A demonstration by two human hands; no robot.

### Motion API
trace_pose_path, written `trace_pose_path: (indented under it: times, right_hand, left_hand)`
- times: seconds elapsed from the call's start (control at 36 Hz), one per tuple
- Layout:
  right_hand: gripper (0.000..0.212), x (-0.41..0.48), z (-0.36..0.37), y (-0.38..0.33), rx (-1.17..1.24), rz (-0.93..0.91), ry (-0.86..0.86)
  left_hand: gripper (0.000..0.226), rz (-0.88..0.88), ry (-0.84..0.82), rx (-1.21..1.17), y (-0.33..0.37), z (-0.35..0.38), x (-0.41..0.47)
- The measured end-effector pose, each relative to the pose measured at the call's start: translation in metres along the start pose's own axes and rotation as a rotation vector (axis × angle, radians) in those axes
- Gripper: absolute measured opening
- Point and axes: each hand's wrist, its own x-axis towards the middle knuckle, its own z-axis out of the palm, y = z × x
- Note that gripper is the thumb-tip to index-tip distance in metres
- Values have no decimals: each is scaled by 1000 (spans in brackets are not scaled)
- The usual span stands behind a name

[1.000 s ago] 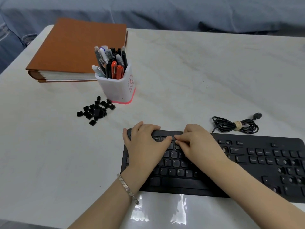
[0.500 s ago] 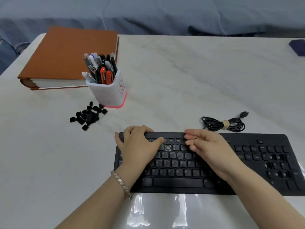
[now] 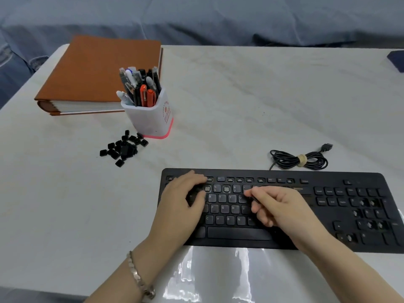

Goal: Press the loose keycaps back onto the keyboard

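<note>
The black keyboard lies at the table's near edge. Two bare key sockets show in its number row, and several more show in the number pad. My left hand rests on the keyboard's left end, with relaxed fingers lying over the keys. My right hand hovers over the middle keys with its fingers curled. Its index tip touches the number row. Whether it pinches a keycap is hidden. A pile of loose black keycaps lies on the table, left of and beyond the keyboard.
A white pen holder full of pens stands just behind the keycaps. An orange binder lies at the back left. The keyboard's coiled cable lies behind its middle. A dark object pokes in at the right edge.
My right hand has come down from the function row to the number row and curled its fingers. My left hand stays on the keyboard's left end.
</note>
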Motion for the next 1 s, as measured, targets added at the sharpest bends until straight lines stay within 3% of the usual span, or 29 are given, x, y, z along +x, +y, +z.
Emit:
trace_pose_path:
  times: [0.36,0.56,0.92,1.0]
  right_hand:
    - [24,-3,27,-3,-62,26,-303]
    - [14,-5,27,-10,-104,-5,-277]
    - [23,-12,22,-13,-98,-136,-266]
    - [25,-15,20,-14,-88,-137,-266]
  left_hand:
    - [24,100,-145,-144,6,-6,-16]
    - [36,125,-166,-143,8,-8,-16]
    - [10,137,-76,-275,15,-7,-19]
    - [17,157,-65,-279,17,-7,-19]
